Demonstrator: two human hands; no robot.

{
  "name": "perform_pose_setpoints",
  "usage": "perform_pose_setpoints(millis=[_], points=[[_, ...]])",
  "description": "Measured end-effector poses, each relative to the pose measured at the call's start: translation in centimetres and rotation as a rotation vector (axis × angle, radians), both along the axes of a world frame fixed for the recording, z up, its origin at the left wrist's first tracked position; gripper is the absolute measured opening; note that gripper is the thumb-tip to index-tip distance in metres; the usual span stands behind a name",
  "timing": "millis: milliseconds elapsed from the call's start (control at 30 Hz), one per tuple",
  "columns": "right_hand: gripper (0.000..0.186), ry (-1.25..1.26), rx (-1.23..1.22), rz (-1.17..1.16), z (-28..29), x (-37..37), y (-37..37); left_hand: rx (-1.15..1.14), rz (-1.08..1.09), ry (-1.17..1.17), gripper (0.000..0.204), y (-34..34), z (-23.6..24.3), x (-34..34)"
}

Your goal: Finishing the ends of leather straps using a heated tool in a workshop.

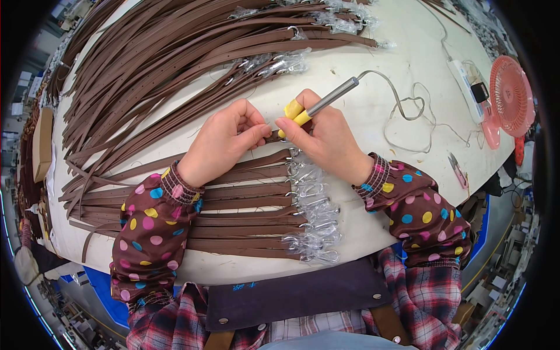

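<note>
My left hand (224, 140) pinches a brown strap (273, 137) between thumb and fingers. My right hand (324, 143) grips a pen-like electric tool (331, 95) with a yellow grip and grey metal barrel, its cord running off to the right. The tool's tip is near the strap end between my hands, mostly hidden by my right fingers. Below them, several brown straps (239, 220) lie side by side, their metal hooks (309, 192) wrapped in clear plastic at the right ends.
A big bundle of straps (134, 70) covers the upper left of the white table (408, 58). At the right lie a pink fan (509, 87), a white power strip (468, 92) and pink-handled cutters (459, 172). A cardboard box (41, 143) stands at the left edge.
</note>
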State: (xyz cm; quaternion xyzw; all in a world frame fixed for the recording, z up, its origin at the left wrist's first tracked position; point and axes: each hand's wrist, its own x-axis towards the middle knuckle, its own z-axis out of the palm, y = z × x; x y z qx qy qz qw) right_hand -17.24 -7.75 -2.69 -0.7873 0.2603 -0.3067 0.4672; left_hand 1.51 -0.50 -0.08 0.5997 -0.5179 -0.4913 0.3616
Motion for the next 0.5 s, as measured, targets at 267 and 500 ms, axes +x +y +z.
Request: perform_pose_setpoints(millis=[267, 500], points=[[0.024, 0.006, -0.007, -0.009, 0.18, -0.01, -0.02, 0.002, -0.007, 0.022, 0.013, -0.13, 0.03, 0.06], [0.028, -0.094, 0.069, -0.066, 0.13, 0.27, 0.08, 0.013, 0.025, 0.039, 0.014, -0.03, 0.15, -0.01]])
